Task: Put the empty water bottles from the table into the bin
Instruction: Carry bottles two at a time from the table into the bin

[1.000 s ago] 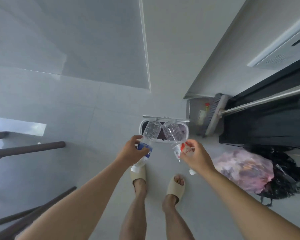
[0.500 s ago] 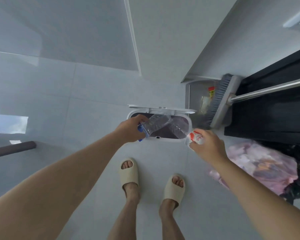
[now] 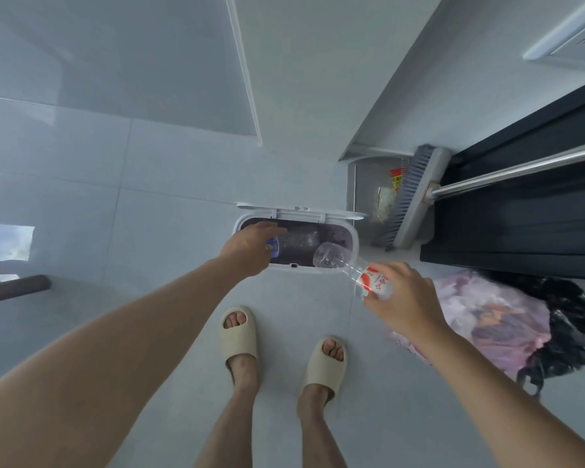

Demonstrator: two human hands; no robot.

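A white bin point(image 3: 354, 238) stands open on the floor ahead of my feet, its lid point(image 3: 298, 211) flipped back. My left hand point(image 3: 247, 246) reaches over the bin's left side and grips a clear bottle with a blue label point(image 3: 296, 241), which lies across the dark opening, down inside it. My right hand point(image 3: 399, 298) holds a clear bottle with a red and white label point(image 3: 338, 258) by its neck end. That bottle is tilted, with its base over the bin's front right rim.
A grey broom point(image 3: 416, 197) with a metal handle and a dustpan point(image 3: 368, 184) stand right of the bin against a dark cabinet point(image 3: 520, 224). A pink bag point(image 3: 493, 319) and a black bag point(image 3: 568, 319) lie at right. A dark rail point(image 3: 14, 288) juts in at left.
My left hand has pushed the blue-label bottle further down into the bin opening. My right hand has drawn back a little, so the red-label bottle now sits at the rim.
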